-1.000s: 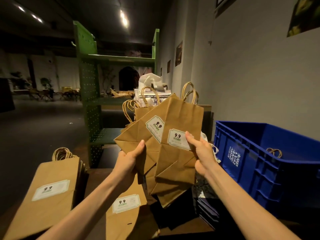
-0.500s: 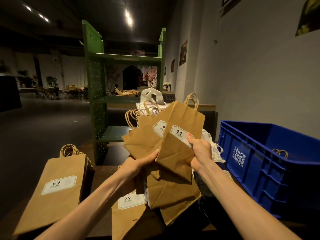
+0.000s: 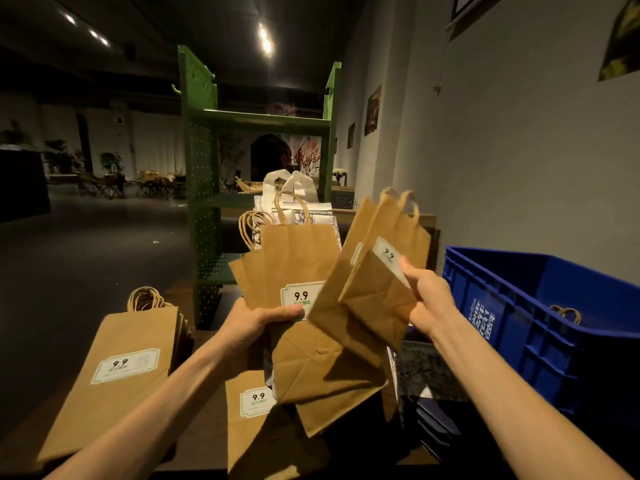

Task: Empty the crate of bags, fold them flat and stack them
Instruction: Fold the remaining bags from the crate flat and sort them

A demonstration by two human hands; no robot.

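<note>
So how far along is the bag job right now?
Done: a flat stack of bags lies at left, another bag beside it. In hand: the left hand and right hand each grip a bunch of bags. Left: at least one handle shows in the blue crate.

The dark table (image 3: 207, 344) carries a flat bag stack (image 3: 114, 368) (left), another bag (image 3: 252, 410), and the blue crate (image 3: 540, 327).

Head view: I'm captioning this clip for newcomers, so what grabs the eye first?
Two fans of brown paper bags held up at centre: the left hand grips one bunch, the right hand pinches another. A bright blue crate sits at right, and a flat stack of bags lies lower left.
</note>
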